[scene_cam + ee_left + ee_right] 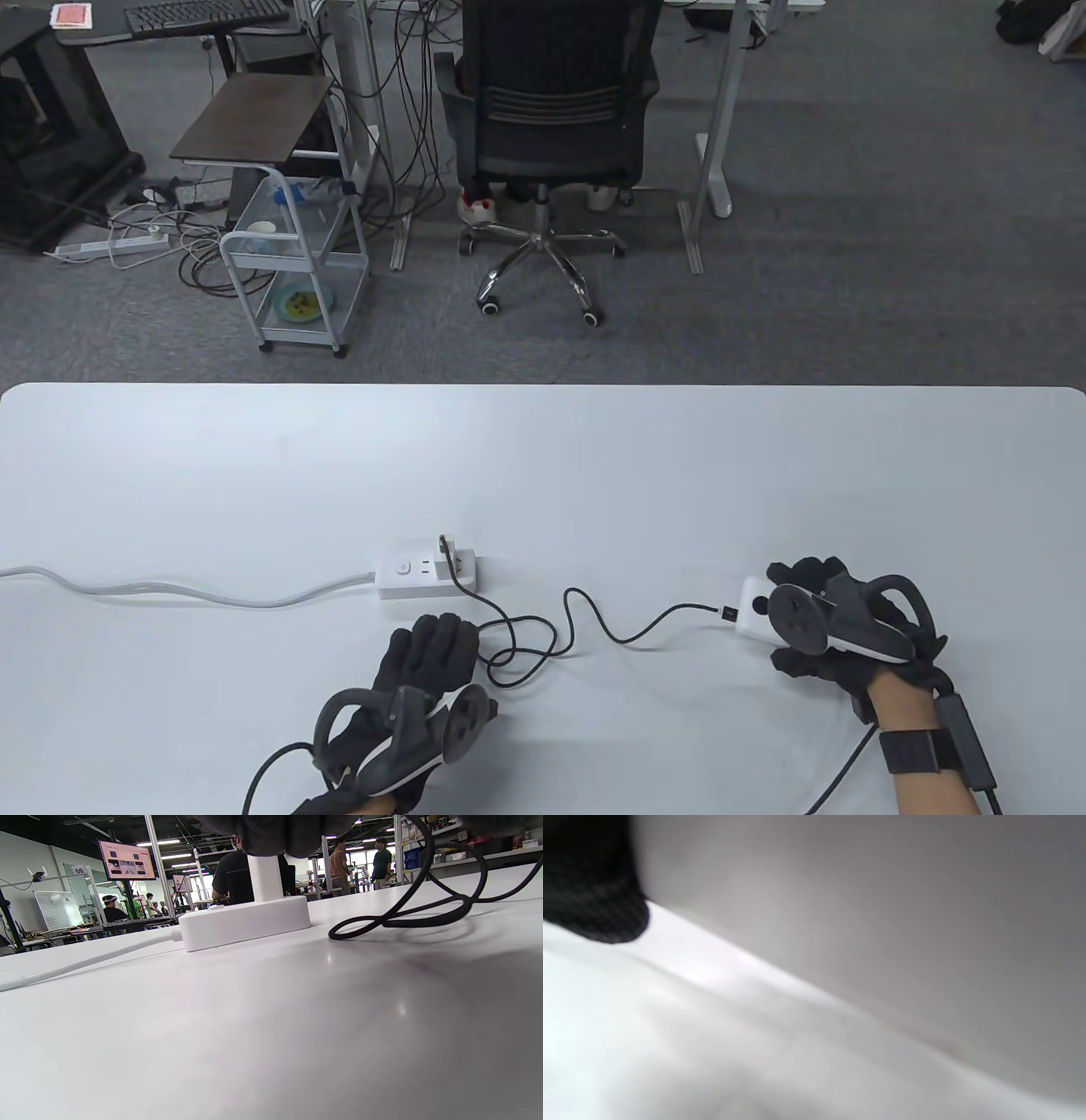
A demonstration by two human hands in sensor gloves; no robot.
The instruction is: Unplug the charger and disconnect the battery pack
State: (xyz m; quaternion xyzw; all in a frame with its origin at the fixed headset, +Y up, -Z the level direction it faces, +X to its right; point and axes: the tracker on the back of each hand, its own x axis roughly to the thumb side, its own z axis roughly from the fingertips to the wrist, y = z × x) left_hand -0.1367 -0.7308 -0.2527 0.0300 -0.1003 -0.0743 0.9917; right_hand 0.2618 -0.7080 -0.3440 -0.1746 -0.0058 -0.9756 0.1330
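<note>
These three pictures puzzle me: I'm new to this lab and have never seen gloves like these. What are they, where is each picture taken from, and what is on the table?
They are a person's hands in black sensor gloves, each with a tracker strapped to its back. The big picture looks down at the white table; the other two come from cameras on the wrists. On the table lies a power strip with a white charger plugged into it. A black cable runs from the charger to a white battery pack. The right hand grips the battery pack. The left hand rests by the cable's loops, holding nothing. The right wrist picture is too blurred to read.
</note>
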